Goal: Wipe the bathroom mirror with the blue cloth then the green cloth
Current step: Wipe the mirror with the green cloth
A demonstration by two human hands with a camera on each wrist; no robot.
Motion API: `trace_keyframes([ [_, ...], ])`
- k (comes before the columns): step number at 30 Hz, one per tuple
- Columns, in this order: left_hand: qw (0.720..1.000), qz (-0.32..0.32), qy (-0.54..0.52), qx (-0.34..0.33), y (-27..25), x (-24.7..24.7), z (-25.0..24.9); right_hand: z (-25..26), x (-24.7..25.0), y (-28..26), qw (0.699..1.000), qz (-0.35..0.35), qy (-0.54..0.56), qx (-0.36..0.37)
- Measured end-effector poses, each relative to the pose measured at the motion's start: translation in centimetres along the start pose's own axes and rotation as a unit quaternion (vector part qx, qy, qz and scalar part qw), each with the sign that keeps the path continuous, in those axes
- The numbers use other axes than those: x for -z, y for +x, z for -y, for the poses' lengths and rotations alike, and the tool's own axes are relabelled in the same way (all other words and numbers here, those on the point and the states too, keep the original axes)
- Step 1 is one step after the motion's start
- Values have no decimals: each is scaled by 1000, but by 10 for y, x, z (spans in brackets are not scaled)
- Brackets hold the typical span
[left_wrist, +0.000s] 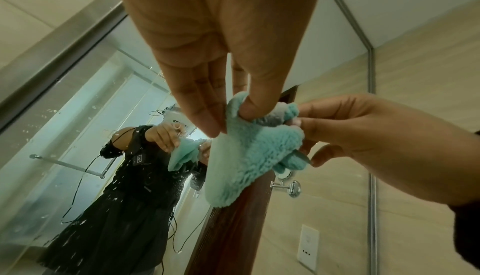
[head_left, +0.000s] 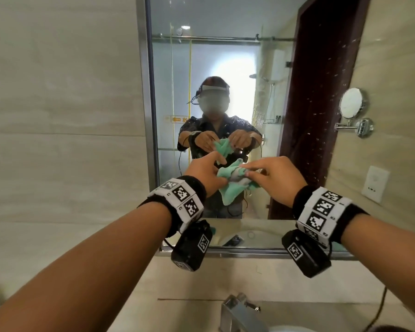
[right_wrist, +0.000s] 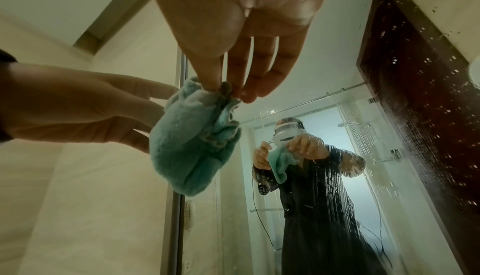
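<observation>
Soft, even daylight fills the head view; its brightest patch is a blown-out glow in the mirror (head_left: 225, 68) just above the two hands, washing out the reflection there. White water specks on the glass catch light to the right of the hands. Straight lines bow strongly toward the frame edges. Both wrist views are dimmer, with a greenish cast; the palms nearest the lens sit in shade and look soft. The green cloth (left_wrist: 249, 152) between the fingertips is sharper in the left wrist view, its pile visible.
</observation>
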State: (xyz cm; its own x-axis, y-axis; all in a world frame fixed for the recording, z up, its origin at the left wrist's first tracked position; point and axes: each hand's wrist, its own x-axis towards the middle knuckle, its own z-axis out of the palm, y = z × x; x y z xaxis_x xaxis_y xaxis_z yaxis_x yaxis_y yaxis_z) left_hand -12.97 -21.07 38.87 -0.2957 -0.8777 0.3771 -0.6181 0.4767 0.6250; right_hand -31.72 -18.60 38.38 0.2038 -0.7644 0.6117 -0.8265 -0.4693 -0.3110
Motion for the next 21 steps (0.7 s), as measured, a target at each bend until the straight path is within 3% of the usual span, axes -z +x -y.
trace_keyframes([
  [3,1000,-3,-5,1,-5,8,-1,6,0,4,999,-10,-22,37],
  [7,999,-29,45,3,-12,15,-2,14,2,3,997,28,22,70],
  [11,994,-47,97,5,-16,20,-4,17,6,1,995,40,81,31],
  [15,994,-28,106,1,-19,25,-6,14,9,0,996,63,59,31],
  [21,995,-7,99,17,-21,24,-7,13,7,0,997,-9,-2,74],
])
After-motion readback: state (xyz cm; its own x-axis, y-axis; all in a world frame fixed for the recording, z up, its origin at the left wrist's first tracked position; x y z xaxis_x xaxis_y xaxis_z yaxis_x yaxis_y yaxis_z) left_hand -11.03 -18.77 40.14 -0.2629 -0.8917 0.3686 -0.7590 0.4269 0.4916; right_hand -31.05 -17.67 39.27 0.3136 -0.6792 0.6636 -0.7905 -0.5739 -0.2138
